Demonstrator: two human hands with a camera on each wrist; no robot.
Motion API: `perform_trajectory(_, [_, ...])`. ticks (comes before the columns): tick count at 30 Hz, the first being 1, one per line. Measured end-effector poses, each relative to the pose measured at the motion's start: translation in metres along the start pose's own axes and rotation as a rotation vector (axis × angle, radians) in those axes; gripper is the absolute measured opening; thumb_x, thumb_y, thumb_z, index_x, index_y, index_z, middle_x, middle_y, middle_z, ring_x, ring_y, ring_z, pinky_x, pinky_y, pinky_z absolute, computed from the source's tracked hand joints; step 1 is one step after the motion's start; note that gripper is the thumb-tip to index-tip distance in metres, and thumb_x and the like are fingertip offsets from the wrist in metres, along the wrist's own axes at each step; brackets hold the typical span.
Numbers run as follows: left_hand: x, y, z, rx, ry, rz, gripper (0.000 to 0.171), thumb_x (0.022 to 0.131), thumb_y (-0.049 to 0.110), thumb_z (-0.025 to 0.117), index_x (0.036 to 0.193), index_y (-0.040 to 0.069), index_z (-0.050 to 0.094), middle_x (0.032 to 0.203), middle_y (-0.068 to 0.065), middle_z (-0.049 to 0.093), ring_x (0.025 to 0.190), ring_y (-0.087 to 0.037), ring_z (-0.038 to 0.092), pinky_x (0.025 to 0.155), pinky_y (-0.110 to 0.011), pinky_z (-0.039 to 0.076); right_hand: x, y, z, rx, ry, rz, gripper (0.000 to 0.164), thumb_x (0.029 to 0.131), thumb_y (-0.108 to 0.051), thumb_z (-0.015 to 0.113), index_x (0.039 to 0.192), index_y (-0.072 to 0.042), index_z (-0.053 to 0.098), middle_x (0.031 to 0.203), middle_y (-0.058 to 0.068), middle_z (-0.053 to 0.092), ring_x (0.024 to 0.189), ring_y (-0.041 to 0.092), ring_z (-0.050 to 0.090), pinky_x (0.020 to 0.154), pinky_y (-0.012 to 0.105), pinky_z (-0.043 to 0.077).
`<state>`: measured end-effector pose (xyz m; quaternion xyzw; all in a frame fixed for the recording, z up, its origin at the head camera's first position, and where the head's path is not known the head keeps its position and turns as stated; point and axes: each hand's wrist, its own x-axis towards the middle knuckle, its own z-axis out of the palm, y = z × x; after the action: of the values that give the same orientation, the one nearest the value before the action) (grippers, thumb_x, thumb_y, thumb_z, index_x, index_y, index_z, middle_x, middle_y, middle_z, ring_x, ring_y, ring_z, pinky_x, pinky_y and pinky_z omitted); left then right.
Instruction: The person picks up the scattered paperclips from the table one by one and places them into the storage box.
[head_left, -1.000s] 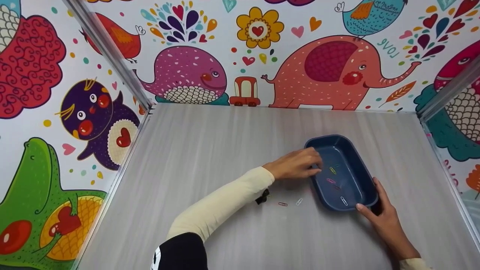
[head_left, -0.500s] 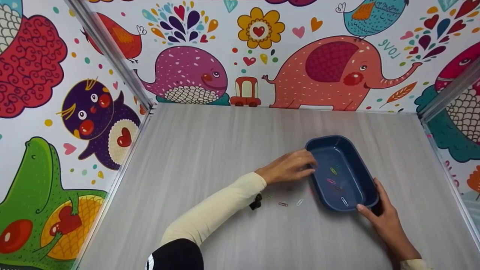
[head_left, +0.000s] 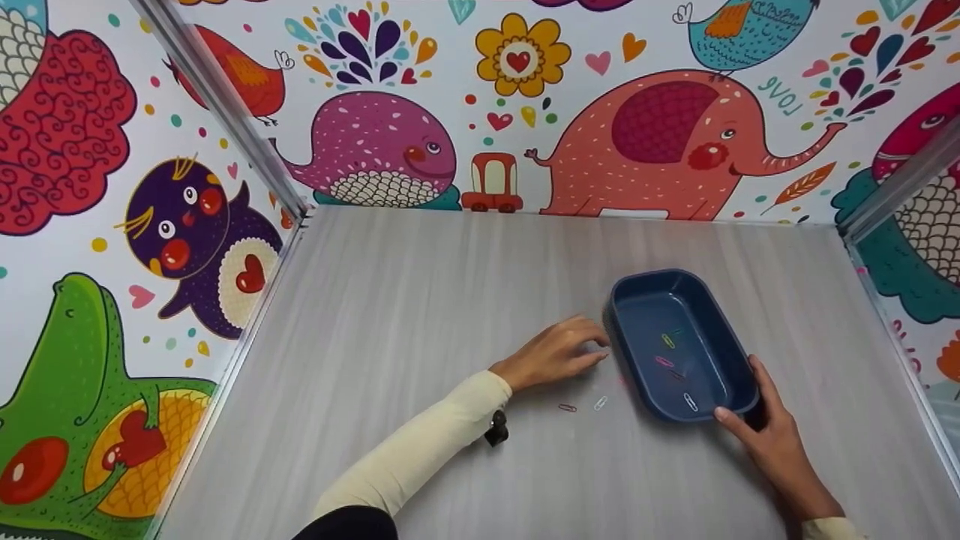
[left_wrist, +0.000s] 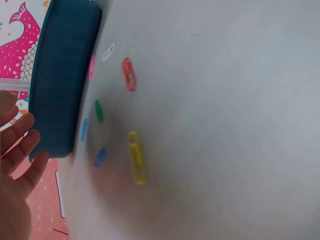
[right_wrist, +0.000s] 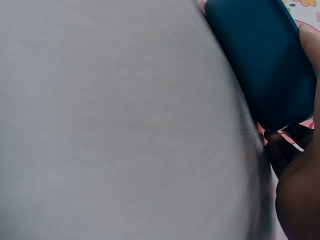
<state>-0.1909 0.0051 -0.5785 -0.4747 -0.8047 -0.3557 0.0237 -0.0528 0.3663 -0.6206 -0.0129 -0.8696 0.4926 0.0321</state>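
Note:
A dark blue rectangular tray (head_left: 701, 382) stands on the table, with several coloured paper clips lying inside, among them a white paper clip (head_left: 690, 403) and a pink paper clip (head_left: 664, 361). My right hand (head_left: 780, 442) grips its near right corner, thumb on the rim and fingers round the outer wall. Left of the tray, my left hand (head_left: 551, 352) hovers over the table with nothing in its loosely bent fingers. Below it lie loose paper clips: a yellow paper clip (left_wrist: 137, 157), a red paper clip (left_wrist: 128, 74), a green paper clip (left_wrist: 99, 111) and others, partly hidden from the head view.
The wood-grain table (head_left: 420, 300) is walled at the back and sides by panels with cartoon animals, such as an elephant (head_left: 645, 157). Metal posts (head_left: 225, 112) mark the corners. A small black device (head_left: 496, 429) sits at the left wrist.
My left hand has drawn back from over the tray's left rim, moving left and toward me over the loose paper clips. The right hand and tray have stayed in place.

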Motion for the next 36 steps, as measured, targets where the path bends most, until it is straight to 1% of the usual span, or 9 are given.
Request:
perform_trajectory(5, [-0.018,-0.006,0.003,-0.056,0.064,-0.038,0.017,0.108,0.012,0.072,0.119,0.0,0.078,0.118,-0.01,0.077,0.114,-0.021,0.07,0.106,-0.026,0.053,0.002,0.001,0.0,0.026,0.009,-0.034,0.104,0.101,-0.008,0.08,0.179,-0.021,0.012,0.181,0.023,0.018,0.15,-0.011,0.023,0.11,0.001,0.02])
perform_trajectory(8, [-0.028,-0.008,0.002,-0.076,0.082,-0.072,0.016,0.107,0.01,0.073,0.118,0.0,0.078,0.117,-0.01,0.077,0.114,-0.021,0.07,0.105,-0.027,0.054,0.004,0.001,0.0,0.039,0.013,-0.044,0.105,0.1,-0.005,0.081,0.179,-0.019,0.013,0.18,0.024,0.019,0.147,-0.013,0.024,0.11,0.002,0.021])
perform_trajectory(11, [-0.036,-0.01,0.002,-0.087,0.086,-0.106,0.017,0.106,0.01,0.074,0.118,-0.001,0.078,0.118,-0.011,0.077,0.114,-0.022,0.07,0.105,-0.028,0.054,0.004,0.002,0.0,0.03,0.014,-0.04,0.104,0.1,-0.006,0.081,0.178,-0.019,0.013,0.18,0.024,0.019,0.147,-0.014,0.024,0.11,0.001,0.02])
perform_trajectory(14, [-0.044,-0.011,0.001,-0.094,0.095,-0.126,0.017,0.107,0.009,0.073,0.118,-0.001,0.078,0.117,-0.011,0.078,0.113,-0.023,0.07,0.103,-0.029,0.055,0.004,0.002,-0.001,0.023,0.011,-0.034,0.104,0.1,-0.006,0.081,0.179,-0.02,0.013,0.18,0.023,0.019,0.148,-0.014,0.023,0.111,0.001,0.019])
perform_trajectory(20, [-0.058,-0.012,0.0,-0.098,0.118,-0.149,0.016,0.106,0.009,0.074,0.118,0.0,0.078,0.116,-0.009,0.078,0.111,-0.021,0.07,0.1,-0.03,0.056,0.005,0.002,-0.003,0.012,0.007,-0.032,0.104,0.101,-0.008,0.081,0.179,-0.022,0.013,0.18,0.023,0.019,0.148,-0.014,0.023,0.11,0.001,0.019])
perform_trajectory(27, [-0.074,-0.013,0.001,-0.09,0.165,-0.157,0.013,0.105,0.008,0.076,0.115,0.0,0.079,0.113,-0.01,0.078,0.108,-0.021,0.071,0.098,-0.031,0.058,0.006,0.001,-0.003,0.004,0.002,-0.02,0.105,0.101,-0.009,0.08,0.179,-0.025,0.011,0.181,0.021,0.018,0.148,-0.015,0.021,0.111,0.0,0.017])
perform_trajectory(31, [-0.081,-0.012,0.003,-0.09,0.171,-0.169,0.013,0.105,0.009,0.076,0.115,0.001,0.079,0.112,-0.009,0.078,0.108,-0.021,0.071,0.098,-0.031,0.057,0.005,0.002,-0.002,0.0,0.007,-0.006,0.104,0.102,-0.011,0.08,0.179,-0.025,0.011,0.182,0.02,0.017,0.149,-0.014,0.02,0.111,0.0,0.017])
perform_trajectory(34, [-0.084,-0.012,0.004,-0.09,0.167,-0.171,0.012,0.105,0.01,0.076,0.114,0.002,0.079,0.113,-0.007,0.078,0.108,-0.02,0.071,0.099,-0.031,0.057,0.002,0.002,0.0,0.019,0.008,0.006,0.104,0.102,-0.01,0.08,0.179,-0.024,0.01,0.182,0.02,0.017,0.15,-0.01,0.022,0.11,0.001,0.019])
perform_trajectory(36, [-0.086,-0.012,0.005,-0.091,0.163,-0.169,0.012,0.106,0.011,0.076,0.114,0.003,0.079,0.113,-0.007,0.078,0.108,-0.019,0.07,0.099,-0.032,0.056,0.001,0.002,0.001,0.03,0.005,0.014,0.104,0.103,-0.01,0.079,0.179,-0.023,0.01,0.182,0.021,0.015,0.156,-0.001,0.022,0.11,0.001,0.02])
